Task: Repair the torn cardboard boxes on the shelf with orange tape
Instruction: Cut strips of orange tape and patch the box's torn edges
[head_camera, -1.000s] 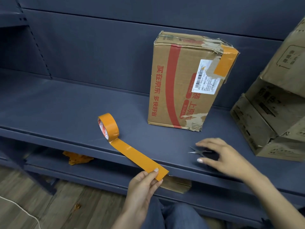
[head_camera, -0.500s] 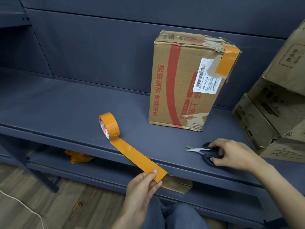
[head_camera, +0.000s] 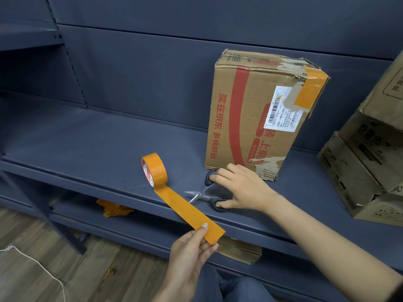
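The left hand [head_camera: 187, 256] pinches the free end of the tape strip [head_camera: 187, 211] between thumb and fingers, below the shelf [head_camera: 87, 147] edge. The strip runs up and away from these fingers to the orange tape roll [head_camera: 155, 171], which stands on edge on the shelf. Just right of the strip, the right hand [head_camera: 242, 188] grips the scissors [head_camera: 207, 192], fingers in the handle loops, blades spread and pointing toward the strip. Directly beyond the right fingers stands the torn cardboard box [head_camera: 257, 123], one top corner already taped orange.
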`<state>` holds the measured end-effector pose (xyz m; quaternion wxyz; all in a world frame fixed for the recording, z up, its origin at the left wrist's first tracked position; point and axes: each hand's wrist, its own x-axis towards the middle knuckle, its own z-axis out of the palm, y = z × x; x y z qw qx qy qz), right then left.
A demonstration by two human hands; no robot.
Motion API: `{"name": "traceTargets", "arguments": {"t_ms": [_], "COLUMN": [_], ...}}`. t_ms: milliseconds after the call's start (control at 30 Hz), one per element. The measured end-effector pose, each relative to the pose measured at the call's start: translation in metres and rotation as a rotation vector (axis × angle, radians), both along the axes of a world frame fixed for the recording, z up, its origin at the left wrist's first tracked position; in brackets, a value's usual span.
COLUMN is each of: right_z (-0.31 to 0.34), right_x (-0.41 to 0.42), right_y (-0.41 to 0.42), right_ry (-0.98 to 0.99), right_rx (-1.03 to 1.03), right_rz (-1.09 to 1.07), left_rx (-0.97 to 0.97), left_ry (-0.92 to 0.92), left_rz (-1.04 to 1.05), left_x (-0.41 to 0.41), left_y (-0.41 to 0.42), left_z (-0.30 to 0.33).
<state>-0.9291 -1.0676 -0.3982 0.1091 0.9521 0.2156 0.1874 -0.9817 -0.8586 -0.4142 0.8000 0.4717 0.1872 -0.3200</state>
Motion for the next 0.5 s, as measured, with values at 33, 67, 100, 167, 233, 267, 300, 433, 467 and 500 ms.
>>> {"name": "traceTargets", "arguments": {"t_ms": [33, 67, 100, 167, 233, 267, 300, 433, 467, 500], "right_z": [-0.001, -0.001, -0.002, -0.004, -0.007, -0.009, -0.011, -0.015, -0.016, -0.016], "right_x": [0.005, 0.009, 0.012, 0.017, 0.021, 0.022, 0.023, 0.025, 0.025, 0.025], "right_y": [0.002, 0.004, 0.005, 0.007, 0.011, 0.012, 0.013, 0.014, 0.012, 0.011], "right_ry": [-0.016, -0.022, -0.023, -0.018, -0.008, 0.001, 0.011, 0.060, 0.072, 0.087], "right_rx": [-0.005, -0.011, -0.015, -0.010, -0.010, -0.006, 0.003, 0.067, 0.087, 0.110], "right_rz": [0.026, 0.047, 0.066, 0.097, 0.118, 0.127, 0.135, 0.165, 0.166, 0.165], "left_rx": [0.004, 0.009, 0.014, 0.023, 0.028, 0.030, 0.030, 0.032, 0.033, 0.034], "left_ry": [-0.002, -0.004, -0.003, 0.002, 0.002, -0.001, -0.005, -0.021, -0.022, -0.020], "left_rz": [-0.002, -0.005, -0.006, -0.004, -0.003, -0.004, -0.006, -0.009, -0.010, -0.007], "left_x": [0.000, 0.001, 0.001, 0.002, 0.002, 0.002, 0.002, 0.001, 0.001, 0.001], "left_y": [0.000, 0.000, -0.001, -0.001, -0.001, -0.001, -0.001, -0.001, -0.001, -0.001], "left_z": [0.000, 0.000, 0.000, 0.000, -0.001, -0.001, -0.001, -0.002, -0.003, -0.003]}}
